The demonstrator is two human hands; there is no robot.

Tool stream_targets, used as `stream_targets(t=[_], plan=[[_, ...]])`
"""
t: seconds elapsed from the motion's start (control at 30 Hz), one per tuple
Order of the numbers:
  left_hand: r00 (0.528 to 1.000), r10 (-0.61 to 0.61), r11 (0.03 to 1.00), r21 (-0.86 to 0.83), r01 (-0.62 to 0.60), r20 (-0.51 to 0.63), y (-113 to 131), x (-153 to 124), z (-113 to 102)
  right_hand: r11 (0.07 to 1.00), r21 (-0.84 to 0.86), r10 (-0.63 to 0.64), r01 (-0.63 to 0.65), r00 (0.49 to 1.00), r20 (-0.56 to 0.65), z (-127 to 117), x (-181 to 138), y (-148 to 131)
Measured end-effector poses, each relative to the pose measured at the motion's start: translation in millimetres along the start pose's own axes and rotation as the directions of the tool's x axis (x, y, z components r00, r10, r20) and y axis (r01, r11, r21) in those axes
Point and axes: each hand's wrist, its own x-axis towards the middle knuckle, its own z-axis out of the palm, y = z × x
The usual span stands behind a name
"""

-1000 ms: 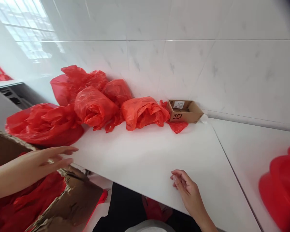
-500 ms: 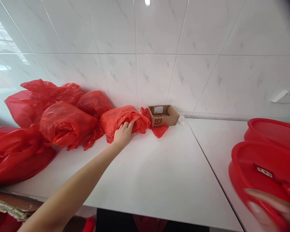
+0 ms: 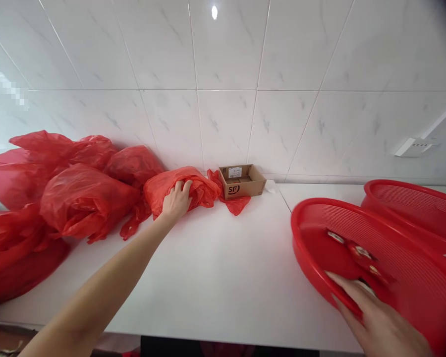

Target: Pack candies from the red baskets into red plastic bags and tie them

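Observation:
My left hand (image 3: 177,199) reaches across the table with its fingers bent into the crumpled top of a red plastic bag (image 3: 193,191) near the wall. My right hand (image 3: 379,317) grips the near rim of a red plastic basket (image 3: 312,277), fingers inside and thumb outside. The basket has mesh sides and is tilted a little. Several small red packets (image 3: 360,253) with white labels lie on its bottom.
More stuffed red plastic bags (image 3: 89,198) are heaped at the left. A small open cardboard box (image 3: 245,188) stands against the tiled wall, on the edge of some red plastic. A second red basket (image 3: 416,188) sits at the far right, below a wall socket (image 3: 412,147).
My right hand has taken hold of the basket's rim, and the basket has moved left over the table. My left hand stays on the same bag. The view has shifted right.

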Motion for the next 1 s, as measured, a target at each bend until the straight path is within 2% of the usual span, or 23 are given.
stream_targets(t=[0.07, 0.13, 0.23, 0.3, 0.37, 0.43, 0.5, 0.53, 0.63, 0.73, 0.87, 1.0], plan=[[1.0, 0.002, 0.999, -0.044, -0.002, 0.01, 0, 3, -1, 0.989, -0.108, -0.095, 0.103, 0.992, 0.083, 14, 23, -16], [1.0, 0.01, 0.994, -0.107, -0.007, 0.023, -2, 6, -6, 0.979, -0.12, -0.156, 0.163, 0.986, 0.064, 22, 47, -38], [0.999, 0.033, 0.97, -0.241, -0.028, 0.017, -7, 9, -22, 0.974, 0.057, -0.22, 0.221, 0.975, -0.023, 27, 69, -84], [0.999, 0.036, 0.936, -0.349, -0.04, -0.019, -11, 8, -35, 0.935, 0.264, -0.257, 0.236, 0.965, 0.047, 36, 74, -122], [0.998, 0.025, 0.884, -0.466, -0.047, -0.054, -12, 4, -43, 0.869, 0.466, -0.297, 0.167, 0.929, 0.221, 54, 75, -160], [0.998, 0.033, 0.811, -0.583, -0.056, -0.049, -9, -1, -45, 0.789, 0.614, -0.311, 0.025, 0.878, 0.364, 84, 76, -194], [0.997, 0.071, 0.728, -0.683, -0.058, -0.008, -4, -10, -40, 0.691, 0.718, -0.325, -0.078, 0.854, 0.406, 119, 80, -220], [0.996, 0.09, 0.691, -0.721, -0.053, 0.013, -2, -14, -36, 0.651, 0.753, -0.314, -0.098, 0.868, 0.384, 136, 82, -228], [0.992, 0.107, 0.612, -0.791, -0.018, 0.06, -3, -28, -25, 0.581, 0.801, -0.175, -0.144, 0.939, 0.295, 180, 95, -232], [0.989, 0.102, 0.558, -0.829, 0.031, 0.106, -14, -36, -22, 0.545, 0.799, -0.007, -0.255, 0.951, 0.309, 206, 111, -213], [0.981, 0.123, 0.528, -0.847, 0.061, 0.148, -24, -37, -22, 0.504, 0.789, 0.099, -0.35, 0.931, 0.35, 219, 133, -188], [0.986, 0.132, 0.59, -0.807, 0.0, 0.097, -17, -37, -21, 0.458, 0.784, 0.148, -0.42, 0.905, 0.399, 209, 141, -180]])
